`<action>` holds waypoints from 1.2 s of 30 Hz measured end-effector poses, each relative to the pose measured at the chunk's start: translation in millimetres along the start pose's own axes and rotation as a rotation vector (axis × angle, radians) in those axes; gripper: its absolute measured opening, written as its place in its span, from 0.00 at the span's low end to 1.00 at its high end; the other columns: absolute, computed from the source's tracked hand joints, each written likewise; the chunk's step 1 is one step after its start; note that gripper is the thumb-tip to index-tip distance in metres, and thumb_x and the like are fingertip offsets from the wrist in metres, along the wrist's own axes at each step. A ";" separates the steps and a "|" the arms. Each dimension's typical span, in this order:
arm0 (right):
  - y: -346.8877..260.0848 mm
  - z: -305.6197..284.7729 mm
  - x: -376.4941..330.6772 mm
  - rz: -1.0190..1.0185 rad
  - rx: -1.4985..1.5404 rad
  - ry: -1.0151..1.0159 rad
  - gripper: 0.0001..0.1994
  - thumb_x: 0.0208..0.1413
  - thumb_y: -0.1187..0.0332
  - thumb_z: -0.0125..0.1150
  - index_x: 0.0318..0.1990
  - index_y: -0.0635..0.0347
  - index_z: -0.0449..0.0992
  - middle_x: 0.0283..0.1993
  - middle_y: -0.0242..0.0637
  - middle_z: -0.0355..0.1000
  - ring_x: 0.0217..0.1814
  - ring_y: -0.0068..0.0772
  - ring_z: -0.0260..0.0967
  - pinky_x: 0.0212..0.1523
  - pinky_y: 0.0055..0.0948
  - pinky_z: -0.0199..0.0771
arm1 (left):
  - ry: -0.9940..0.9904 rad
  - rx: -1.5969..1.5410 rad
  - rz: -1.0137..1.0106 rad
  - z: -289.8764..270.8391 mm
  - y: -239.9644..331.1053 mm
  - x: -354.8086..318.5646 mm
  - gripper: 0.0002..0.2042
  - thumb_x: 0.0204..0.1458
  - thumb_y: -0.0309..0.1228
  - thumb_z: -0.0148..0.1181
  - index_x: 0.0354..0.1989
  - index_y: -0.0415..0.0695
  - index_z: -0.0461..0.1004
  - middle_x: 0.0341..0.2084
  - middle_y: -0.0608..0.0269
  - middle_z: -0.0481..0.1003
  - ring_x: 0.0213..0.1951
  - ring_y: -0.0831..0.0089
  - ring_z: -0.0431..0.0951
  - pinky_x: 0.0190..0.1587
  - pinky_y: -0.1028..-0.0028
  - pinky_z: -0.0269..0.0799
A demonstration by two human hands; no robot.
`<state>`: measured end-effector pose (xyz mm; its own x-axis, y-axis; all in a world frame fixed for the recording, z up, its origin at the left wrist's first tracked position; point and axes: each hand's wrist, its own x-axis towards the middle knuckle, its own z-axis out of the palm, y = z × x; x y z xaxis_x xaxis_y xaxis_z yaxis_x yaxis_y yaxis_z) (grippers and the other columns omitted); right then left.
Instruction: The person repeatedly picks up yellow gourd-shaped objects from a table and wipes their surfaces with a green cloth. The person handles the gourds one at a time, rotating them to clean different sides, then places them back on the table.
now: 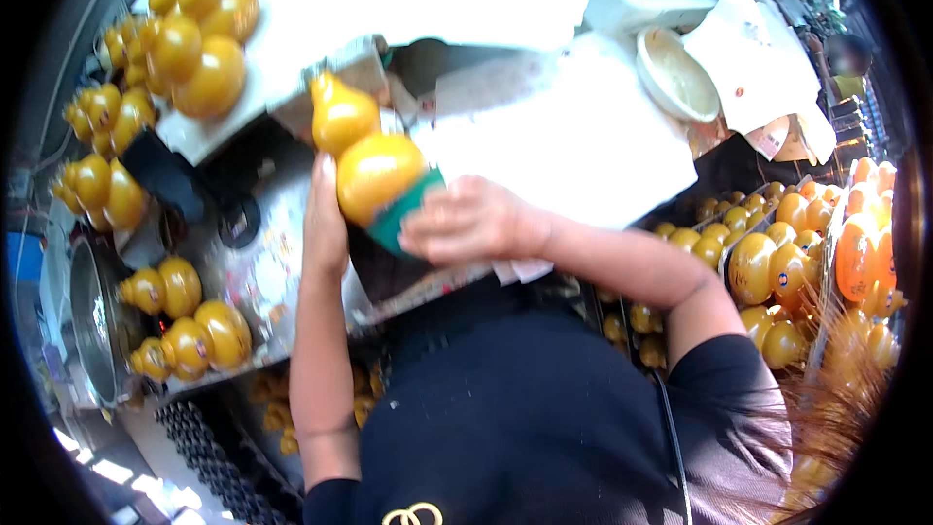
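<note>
A glossy yellow-orange bottle gourd (380,178) lies tilted in front of me, its narrow neck pointing away and to the left. My left hand (327,219) holds it along its left side, the thumb up and the other fingers mostly hidden. With bent fingers, my right hand (476,222) grips a green piece of cloth or pad (405,213) and presses it against the gourd's wide lower end. The part of the green piece under my right hand cannot be seen.
Several similar gourds (209,76) stand at the far left. Two more (199,342) lie near a round metal pan (89,316). White paper (544,131) covers the table, with a pale bowl (677,75) beyond. Rows of gourds (768,267) fill racks at the right.
</note>
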<state>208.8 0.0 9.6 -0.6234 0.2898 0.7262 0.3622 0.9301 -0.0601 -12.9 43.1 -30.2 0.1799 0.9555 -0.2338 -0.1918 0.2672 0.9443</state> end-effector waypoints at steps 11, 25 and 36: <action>7.9 -38.1 -0.3 1.239 1.107 0.393 0.11 0.57 0.67 0.58 0.46 0.57 0.71 0.40 0.29 0.70 0.42 0.22 0.68 0.43 0.24 0.69 | -0.104 0.657 0.460 6.1 14.4 -35.8 0.48 0.43 0.36 0.65 0.70 0.45 0.39 0.64 0.50 0.55 0.64 0.58 0.58 0.65 0.64 0.54; 287.5 19.6 93.7 0.971 -0.117 -0.270 0.18 0.53 0.69 0.45 0.50 0.52 0.77 0.53 0.43 0.72 0.55 0.43 0.69 0.57 0.35 0.67 | 0.164 1.175 0.915 50.1 30.9 -46.4 0.46 0.31 0.24 0.75 0.64 0.44 0.55 0.60 0.50 0.53 0.62 0.50 0.56 0.63 0.58 0.54; 264.1 -7.1 94.3 0.964 -0.267 -0.709 0.22 0.53 0.72 0.43 0.56 0.58 0.70 0.65 0.44 0.61 0.60 0.45 0.65 0.58 0.37 0.66 | 0.148 1.063 0.822 40.3 18.4 -44.8 0.44 0.33 0.22 0.73 0.63 0.44 0.56 0.60 0.48 0.53 0.62 0.49 0.56 0.63 0.58 0.56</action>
<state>250.6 271.4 67.0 -0.2309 0.9700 -0.0760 0.9624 0.2162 -0.1643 14.4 0.1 7.0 0.2574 0.8130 0.5222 0.6525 -0.5449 0.5266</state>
